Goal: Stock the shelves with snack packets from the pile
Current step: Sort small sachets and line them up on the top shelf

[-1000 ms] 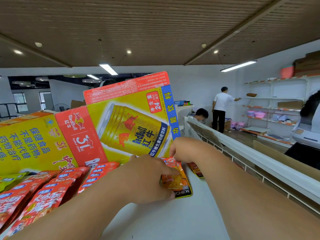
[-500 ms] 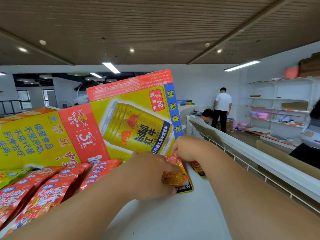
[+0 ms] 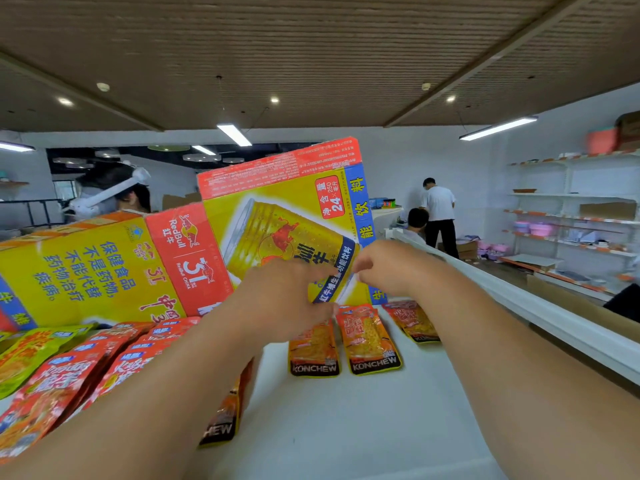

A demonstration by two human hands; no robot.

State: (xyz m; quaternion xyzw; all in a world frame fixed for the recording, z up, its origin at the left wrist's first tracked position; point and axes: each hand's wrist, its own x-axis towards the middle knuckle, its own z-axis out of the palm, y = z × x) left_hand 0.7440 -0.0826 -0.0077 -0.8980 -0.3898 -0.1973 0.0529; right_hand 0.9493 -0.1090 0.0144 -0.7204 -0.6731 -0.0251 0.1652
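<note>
White shelf top [image 3: 346, 427], edged on the right by a white rail [image 3: 519, 299]. Bore three orange KONCHEW packets [image 3: 370, 341] flat in a row near the back, a fourth orange packet [image 3: 221, 420] nearer. Carried overlapping red packets [image 3: 69, 375] and a green packet [image 3: 24, 355] at left. Backed by yellow Red Bull cartons [image 3: 104, 271] standing on edge.

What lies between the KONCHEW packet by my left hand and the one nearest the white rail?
One more orange KONCHEW packet, lying flat and label up on the white shelf surface. The head view shows it.
</note>
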